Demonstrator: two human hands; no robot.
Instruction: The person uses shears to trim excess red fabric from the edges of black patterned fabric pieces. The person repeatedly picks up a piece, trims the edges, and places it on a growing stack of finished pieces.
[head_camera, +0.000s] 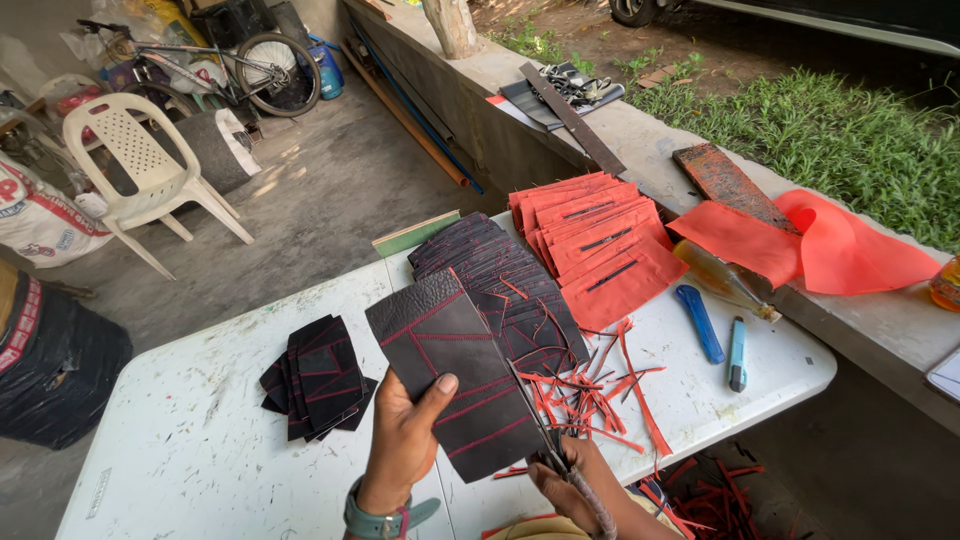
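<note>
My left hand (403, 437) grips a black leather piece (450, 375) with red stitched lines, held up over the white table (190, 450), thumb on its face. My right hand (575, 485) holds scissors (535, 415) whose blades meet the piece's right edge. Just beyond lies a fanned row of similar black stitched pieces (510, 285). Red trimmings (590, 390) are strewn beside the scissors. A small stack of black pieces (320, 378) sits to the left.
Fanned red pieces (595, 240) lie further back, red sheets (810, 245) on the concrete ledge. Two blue utility knives (700, 322) and a bottle (725, 282) rest at the right. A white plastic chair (140, 165) and bicycle (220, 65) stand far left. Scraps litter the floor below.
</note>
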